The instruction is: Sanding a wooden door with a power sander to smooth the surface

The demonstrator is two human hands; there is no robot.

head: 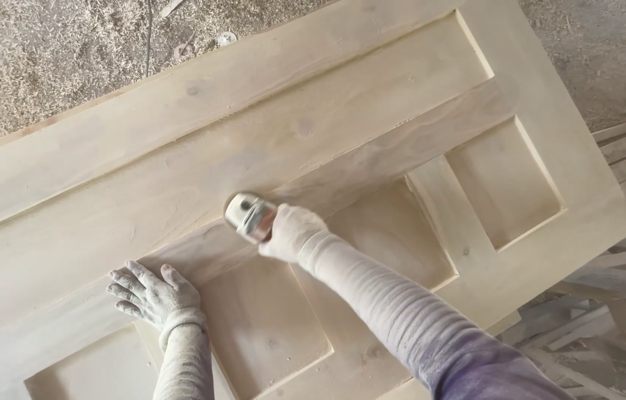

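From my head camera, my right hand (292, 231) has its grip clamped on a small grey sander (248, 215), which rests on the middle rail of the pale panelled wooden door (180, 155). My left hand (154, 295) lies flat, fingers spread, on the door's near left. Sawdust floor (39, 52) lies far left, loose planks (624, 296) at right.

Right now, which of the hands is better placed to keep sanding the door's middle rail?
The right hand, probably: it grips the sander on the wooden door. The left hand lies flat on the wood, apart from the tool.
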